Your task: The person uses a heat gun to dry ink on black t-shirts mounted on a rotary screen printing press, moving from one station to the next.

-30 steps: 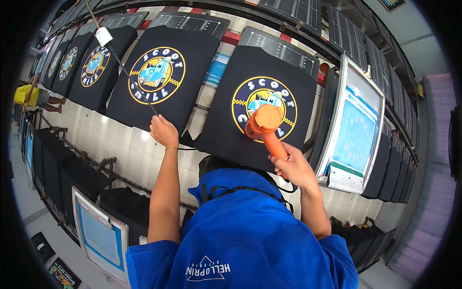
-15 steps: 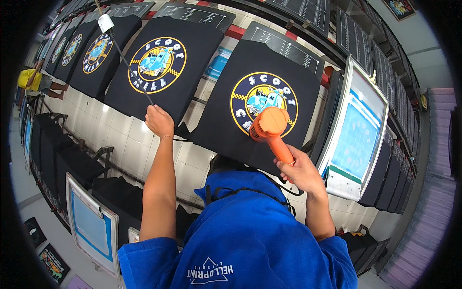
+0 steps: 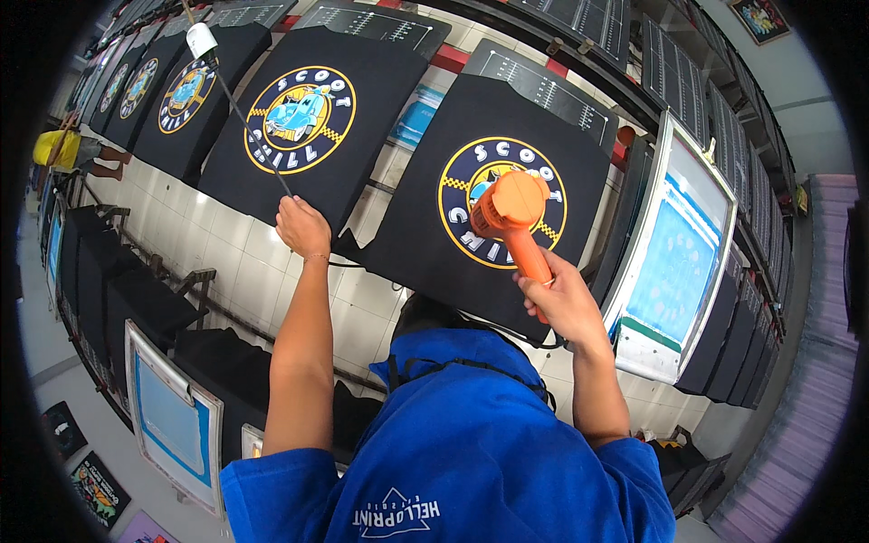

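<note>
My right hand (image 3: pixel 568 300) is closed around the handle of an orange heat gun (image 3: pixel 520 201). The gun's body hangs over the round scooter print (image 3: pixel 457 185) on a black T-shirt (image 3: pixel 412 249) and hides part of it. To the left, my left hand (image 3: pixel 303 226) is closed on a black power cord (image 3: pixel 243 120). That cord runs up to a white connector (image 3: pixel 201 39) hanging at the upper left. Behind the cord, a second black shirt (image 3: pixel 369 90) carries the same round print (image 3: pixel 299 119).
A framed printing screen (image 3: pixel 674 244) with blue mesh leans right of the nearer shirt. Another screen (image 3: pixel 172 416) stands at lower left beside black shirts. Dark printing boards (image 3: pixel 543 90) with white markings lie under the shirts. A person in yellow (image 3: pixel 56 149) is at far left.
My right hand has moved the heat gun slightly up and away from me, over the middle of the print. My left hand stays on the cord, nearly in place.
</note>
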`<state>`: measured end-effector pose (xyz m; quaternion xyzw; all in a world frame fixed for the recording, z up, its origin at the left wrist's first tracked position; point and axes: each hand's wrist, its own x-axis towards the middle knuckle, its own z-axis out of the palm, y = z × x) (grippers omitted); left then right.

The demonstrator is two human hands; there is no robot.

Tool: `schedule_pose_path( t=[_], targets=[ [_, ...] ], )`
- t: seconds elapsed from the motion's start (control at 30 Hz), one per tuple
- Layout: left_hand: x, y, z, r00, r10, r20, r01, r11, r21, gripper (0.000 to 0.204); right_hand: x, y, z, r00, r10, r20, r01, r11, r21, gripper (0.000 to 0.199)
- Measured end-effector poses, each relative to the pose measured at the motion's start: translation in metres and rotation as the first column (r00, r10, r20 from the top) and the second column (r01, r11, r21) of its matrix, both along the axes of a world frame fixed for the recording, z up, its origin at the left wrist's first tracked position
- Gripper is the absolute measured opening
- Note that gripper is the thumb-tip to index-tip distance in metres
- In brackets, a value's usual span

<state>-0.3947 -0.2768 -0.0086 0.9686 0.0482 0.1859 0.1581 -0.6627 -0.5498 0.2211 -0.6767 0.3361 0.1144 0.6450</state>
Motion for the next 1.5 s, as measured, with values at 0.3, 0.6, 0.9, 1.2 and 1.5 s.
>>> schedule_pose_path(
  t=[0.3, 0.6, 0.9, 1.2, 1.5],
  targets=[
    [0.001, -0.002, -0.001, 1.0, 0.001, -0.005, -0.001, 1.0, 0.029, 0.023, -0.005, 0.002, -0.008, 0.999, -0.043, 0.015, 0.042, 0.998, 0.055, 0.035],
    [0.0, -0.001, -0.002, 1.0, -0.01, 0.013, 0.01, 0.999, 0.035, 0.022, -0.015, 0.0, -0.003, 1.0, -0.029, 0.004, 0.029, 0.998, -0.055, 0.033],
    [0.001, 0.0, -0.003, 1.0, -0.008, 0.015, 0.007, 1.0, 0.027, 0.023, -0.033, -0.008, -0.004, 0.996, -0.084, -0.028, 0.084, 0.996, -0.002, 0.039],
    [0.0, -0.002, -0.002, 1.0, 0.003, 0.007, -0.004, 1.0, 0.028, 0.023, -0.044, 0.002, -0.002, 0.998, -0.049, -0.029, 0.052, 0.99, 0.131, 0.049],
    [0.0, -0.001, -0.003, 1.0, 0.007, 0.016, -0.008, 1.0, 0.017, 0.024, -0.056, 0.001, 0.002, 0.994, -0.059, -0.092, 0.067, 0.994, 0.084, 0.051]
  ],
)
